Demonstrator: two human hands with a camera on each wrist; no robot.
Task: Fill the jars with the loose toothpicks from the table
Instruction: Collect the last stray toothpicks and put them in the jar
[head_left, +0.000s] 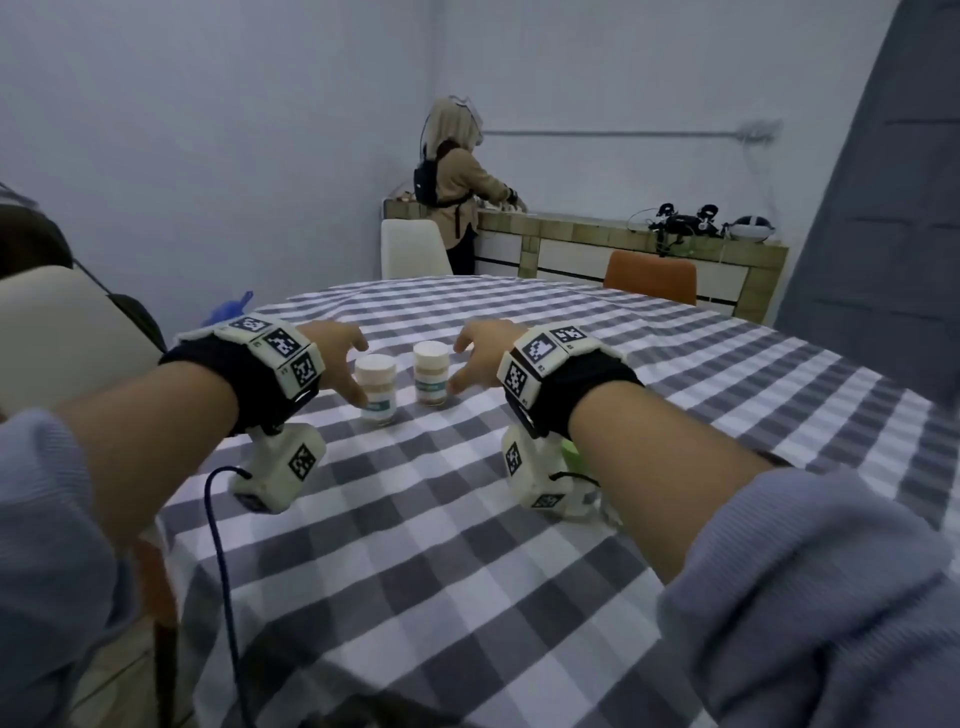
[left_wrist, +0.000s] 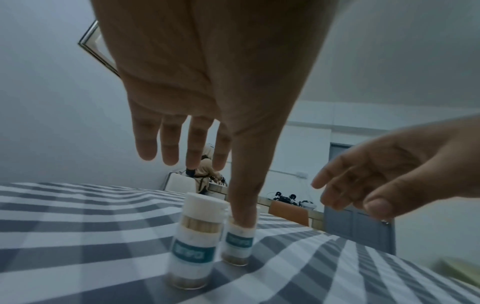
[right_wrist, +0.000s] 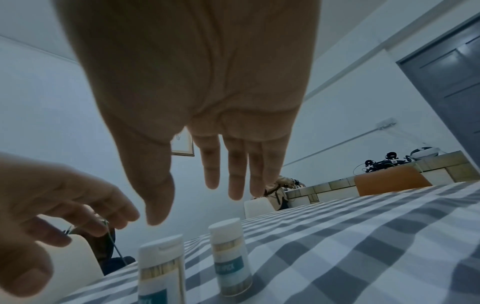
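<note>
Plainly, two small jars stand upright and capped, side by side on the checked surface, their long axes vertical. The left jar sits nearer the person; the right jar is a little farther away and just beside it, with a narrow gap between them. Through the clear bands under the white caps, packed toothpicks show inside the near jar, so both jars look already filled, and no loose toothpicks can be made out on the cloth.

Each hand flanks its own jar. The left hand has its grip apart, fingers spread and lightly bent, holding nothing; its thumb tip hangs low at the left jar's side, and whether it touches the label cannot be told. The right hand is likewise spread and empty, fingers reaching toward the right jar from the outer side without clear contact.

The coming move turns on that mirror layout: each jar lies inward of, and slightly beyond, the hand on its side, so the left hand is nearer the left jar and the right hand nearer the right, each closing sideways around an upright cylinder.
</note>
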